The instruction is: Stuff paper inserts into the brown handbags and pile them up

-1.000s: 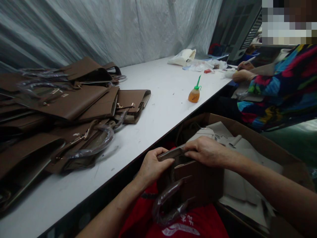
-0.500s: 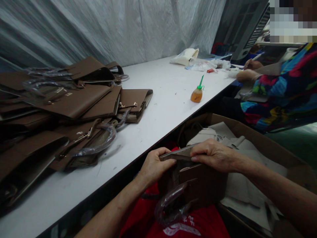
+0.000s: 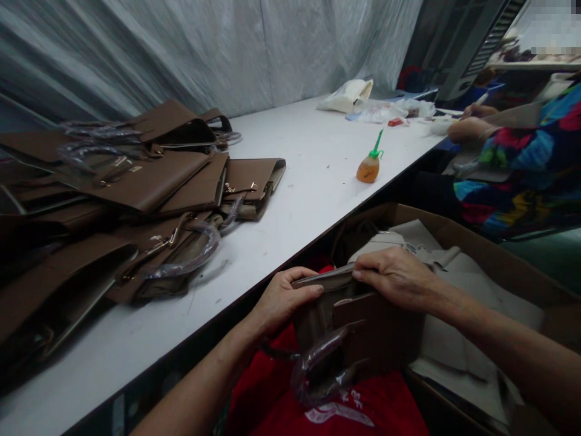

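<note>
A brown handbag (image 3: 381, 330) rests on my lap over red cloth (image 3: 267, 399), its plastic-wrapped handle (image 3: 313, 366) hanging toward me. My left hand (image 3: 285, 300) pinches the left end of the bag's upper edge, thumb on the near side and fingers behind. Farther right along the same edge, my right hand (image 3: 393, 275) grips with thumb and bent fingers. Between the two hands the edge strip runs nearly straight. The lower part of the bag is dark and partly hidden.
Brown handbags (image 3: 149, 181) lie heaped on the white table (image 3: 308, 200) at left. A bottle of amber liquid (image 3: 368, 168) with a green spout stands near the table edge. At right, a cardboard box (image 3: 476, 260) holds pale pieces; beyond it sits a co-worker in a colourful sleeve (image 3: 521, 145).
The view has shifted slightly, so the table and co-worker appear farther right. My right hand has moved a little right along the bag's edge; both hands keep hold.
</note>
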`<state>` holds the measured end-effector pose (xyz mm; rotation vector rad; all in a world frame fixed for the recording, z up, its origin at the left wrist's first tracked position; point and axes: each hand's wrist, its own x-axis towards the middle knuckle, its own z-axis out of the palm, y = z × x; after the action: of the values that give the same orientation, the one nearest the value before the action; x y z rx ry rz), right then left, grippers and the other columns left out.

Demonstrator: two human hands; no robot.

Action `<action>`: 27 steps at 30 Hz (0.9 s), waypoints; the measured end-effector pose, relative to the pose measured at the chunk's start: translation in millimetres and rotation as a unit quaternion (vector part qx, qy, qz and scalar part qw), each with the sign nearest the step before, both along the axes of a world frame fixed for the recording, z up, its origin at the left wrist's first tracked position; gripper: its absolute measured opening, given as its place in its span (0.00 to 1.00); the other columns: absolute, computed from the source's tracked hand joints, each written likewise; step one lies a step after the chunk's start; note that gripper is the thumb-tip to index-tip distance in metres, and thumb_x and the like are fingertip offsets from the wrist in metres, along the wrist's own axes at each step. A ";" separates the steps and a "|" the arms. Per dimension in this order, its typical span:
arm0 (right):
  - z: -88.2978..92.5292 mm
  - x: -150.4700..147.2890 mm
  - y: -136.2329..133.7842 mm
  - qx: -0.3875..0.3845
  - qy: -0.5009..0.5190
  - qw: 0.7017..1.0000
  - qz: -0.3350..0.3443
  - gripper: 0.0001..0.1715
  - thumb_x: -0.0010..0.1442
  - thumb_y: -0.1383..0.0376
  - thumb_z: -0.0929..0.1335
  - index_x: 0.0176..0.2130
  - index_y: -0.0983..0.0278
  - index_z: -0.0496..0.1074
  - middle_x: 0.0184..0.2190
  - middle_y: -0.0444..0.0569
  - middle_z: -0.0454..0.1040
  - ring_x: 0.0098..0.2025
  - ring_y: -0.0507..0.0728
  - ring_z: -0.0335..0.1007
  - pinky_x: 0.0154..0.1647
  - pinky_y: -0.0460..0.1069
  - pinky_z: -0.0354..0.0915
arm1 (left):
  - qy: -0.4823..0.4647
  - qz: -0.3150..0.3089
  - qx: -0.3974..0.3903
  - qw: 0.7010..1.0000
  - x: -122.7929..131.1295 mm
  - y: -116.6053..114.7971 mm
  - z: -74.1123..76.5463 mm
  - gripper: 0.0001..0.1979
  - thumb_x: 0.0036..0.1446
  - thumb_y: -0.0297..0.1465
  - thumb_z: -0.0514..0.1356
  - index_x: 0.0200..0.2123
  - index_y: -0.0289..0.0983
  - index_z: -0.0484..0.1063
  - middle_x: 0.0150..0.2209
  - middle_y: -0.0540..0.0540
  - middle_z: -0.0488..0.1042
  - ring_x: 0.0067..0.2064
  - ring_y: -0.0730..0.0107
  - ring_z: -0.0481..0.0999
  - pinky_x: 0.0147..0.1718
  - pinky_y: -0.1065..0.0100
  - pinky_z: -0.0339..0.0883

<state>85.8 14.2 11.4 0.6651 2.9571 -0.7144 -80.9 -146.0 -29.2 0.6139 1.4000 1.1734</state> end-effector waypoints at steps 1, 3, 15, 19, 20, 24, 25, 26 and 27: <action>-0.4 0.1 0.1 0.008 0.005 1.000 0.001 0.16 0.61 0.60 0.60 0.27 0.62 0.71 0.24 0.45 0.71 0.28 0.52 0.64 0.30 0.47 0.54 | 0.011 0.005 0.001 1.000 0.5 0.3 -1.5 0.17 0.48 0.36 0.64 0.41 0.35 0.70 0.31 0.48 0.73 0.29 0.76 0.69 0.28 0.76 0.62; -1.4 0.8 1.0 0.038 0.018 0.999 -0.007 0.16 0.61 0.60 0.61 0.28 0.62 0.72 0.26 0.45 0.71 0.30 0.52 0.64 0.32 0.47 0.54 | 0.041 0.018 -0.001 0.999 1.3 0.6 -4.3 0.16 0.49 0.37 0.63 0.39 0.34 0.71 0.30 0.48 0.73 0.28 0.76 0.68 0.27 0.76 0.61; -3.4 1.2 1.0 0.093 0.023 0.995 -0.023 0.14 0.60 0.60 0.62 0.28 0.62 0.71 0.27 0.45 0.72 0.31 0.53 0.65 0.32 0.48 0.53 | 0.402 -0.155 0.035 0.902 -9.1 24.5 32.2 0.12 0.47 0.35 0.60 0.36 0.39 0.76 0.32 0.47 0.75 0.33 0.66 0.71 0.28 0.71 0.60; -5.2 4.1 1.4 0.092 0.028 0.995 -0.034 0.13 0.60 0.60 0.62 0.30 0.62 0.72 0.28 0.45 0.72 0.32 0.53 0.65 0.32 0.48 0.52 | 0.433 -0.182 0.086 0.879 -2.0 48.5 30.9 0.14 0.47 0.31 0.59 0.40 0.40 0.76 0.38 0.46 0.76 0.39 0.61 0.72 0.35 0.69 0.63; -5.7 5.5 2.0 0.094 0.027 0.994 -0.037 0.13 0.61 0.60 0.62 0.30 0.62 0.72 0.28 0.46 0.71 0.32 0.53 0.65 0.32 0.48 0.52 | 0.428 -0.185 0.093 0.880 0.1 52.1 28.6 0.14 0.48 0.30 0.58 0.40 0.40 0.76 0.38 0.46 0.76 0.40 0.62 0.72 0.36 0.69 0.63; -7.7 9.8 4.0 0.104 0.028 0.993 -0.042 0.14 0.61 0.61 0.61 0.29 0.63 0.70 0.27 0.46 0.70 0.31 0.53 0.63 0.31 0.48 0.51 | 0.384 -0.193 0.104 0.897 5.3 55.7 21.7 0.14 0.51 0.28 0.56 0.41 0.41 0.76 0.40 0.47 0.76 0.42 0.64 0.73 0.40 0.69 0.64; -8.2 10.1 4.1 0.105 0.029 0.993 -0.042 0.14 0.61 0.61 0.61 0.28 0.63 0.70 0.27 0.46 0.70 0.31 0.53 0.63 0.31 0.48 0.51 | 0.371 -0.193 0.102 0.903 5.7 55.0 21.2 0.14 0.51 0.29 0.56 0.41 0.40 0.76 0.41 0.47 0.76 0.42 0.63 0.73 0.41 0.68 0.64; -8.6 9.9 3.9 0.108 0.030 0.993 -0.043 0.14 0.60 0.61 0.61 0.28 0.63 0.69 0.27 0.46 0.70 0.31 0.53 0.63 0.31 0.48 0.51 | 0.360 -0.192 0.098 0.908 5.7 54.2 21.0 0.15 0.51 0.29 0.56 0.41 0.40 0.76 0.41 0.47 0.76 0.42 0.63 0.73 0.42 0.68 0.64; -8.9 9.4 3.6 0.110 0.031 0.993 -0.044 0.14 0.60 0.61 0.61 0.27 0.63 0.69 0.27 0.46 0.70 0.31 0.53 0.63 0.31 0.48 0.51 | 0.349 -0.190 0.093 0.913 5.6 53.4 21.0 0.15 0.51 0.29 0.56 0.42 0.40 0.76 0.40 0.46 0.76 0.42 0.63 0.73 0.42 0.67 0.64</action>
<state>95.1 17.8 2.5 0.8037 3.1093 -0.4226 -75.3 -92.6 -8.2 1.4788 1.6509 0.7967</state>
